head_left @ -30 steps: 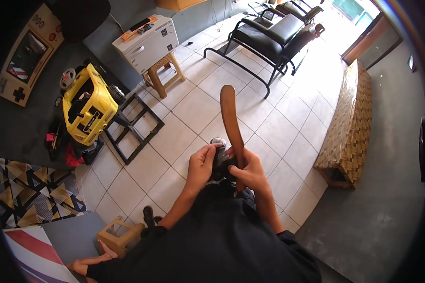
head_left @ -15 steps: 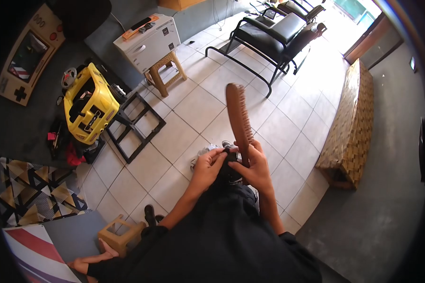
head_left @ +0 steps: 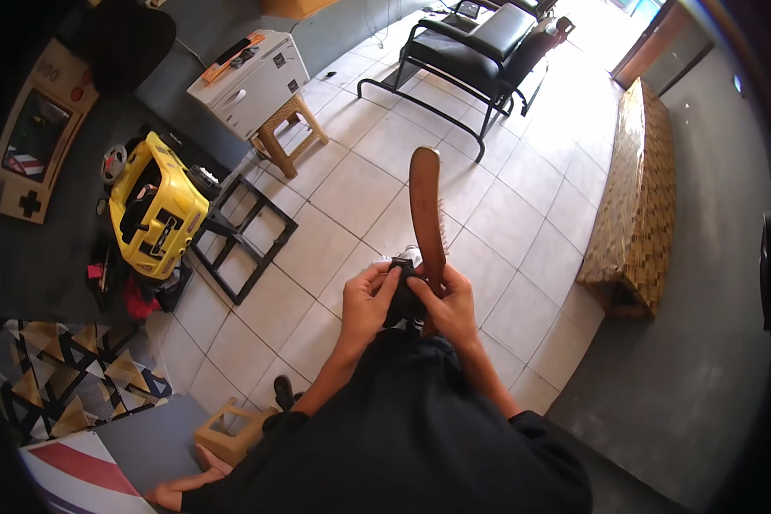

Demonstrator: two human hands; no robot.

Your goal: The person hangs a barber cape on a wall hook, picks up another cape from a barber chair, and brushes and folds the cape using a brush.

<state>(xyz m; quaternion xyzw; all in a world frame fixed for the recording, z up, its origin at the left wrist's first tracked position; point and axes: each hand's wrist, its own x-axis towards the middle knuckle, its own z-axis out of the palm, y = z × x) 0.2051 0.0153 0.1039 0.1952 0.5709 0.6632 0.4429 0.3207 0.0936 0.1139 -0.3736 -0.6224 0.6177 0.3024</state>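
My right hand (head_left: 450, 307) is closed round the lower end of a brown wooden comb (head_left: 427, 210). The comb stands upright with its teeth to the right. Between both hands is a black object (head_left: 405, 287) that looks like a hair clipper, partly hidden by my fingers. My left hand (head_left: 367, 310) pinches its left side near the top, and my right thumb rests against its other side. Something whitish (head_left: 413, 254) shows just behind it, too small to make out.
Black reclining chairs (head_left: 454, 51) stand on the tiled floor ahead. At left are a yellow toy car (head_left: 158, 214), a black metal frame (head_left: 247, 236) and a white cabinet (head_left: 257, 81) on a stool (head_left: 289, 137). A woven bench (head_left: 634, 206) lines the right; another person's arm (head_left: 188, 484) is lower left.
The comb has turned in my right hand, so its broad side now faces me and fewer teeth show. Both hands have shifted slightly left, closer round the black clipper. The view has tilted a little.
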